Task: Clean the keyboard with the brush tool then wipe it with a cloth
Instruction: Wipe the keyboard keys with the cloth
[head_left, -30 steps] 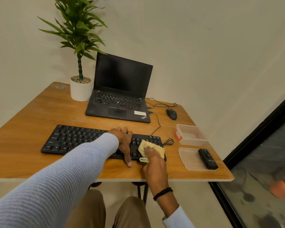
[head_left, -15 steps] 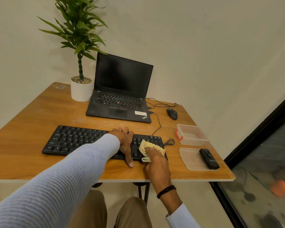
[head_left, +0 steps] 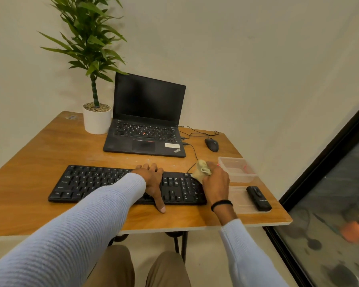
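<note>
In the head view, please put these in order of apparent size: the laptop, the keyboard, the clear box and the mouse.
1. The laptop and the keyboard look similar. The keyboard is nearer and partly under a sleeve, so I do not rank them.
2. The clear box.
3. The mouse.

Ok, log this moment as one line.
phase: wipe | left hand: rests on keyboard | right hand: grips cloth at keyboard's far-right corner

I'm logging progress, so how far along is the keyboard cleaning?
Brushing looks done: the small black tool lies set aside on the clear plastic lid. Wiping is in hand: the right hand grips the crumpled yellow cloth at the far right corner of the black keyboard while the left hand rests on its keys. Left: probably the keys further left.
</note>
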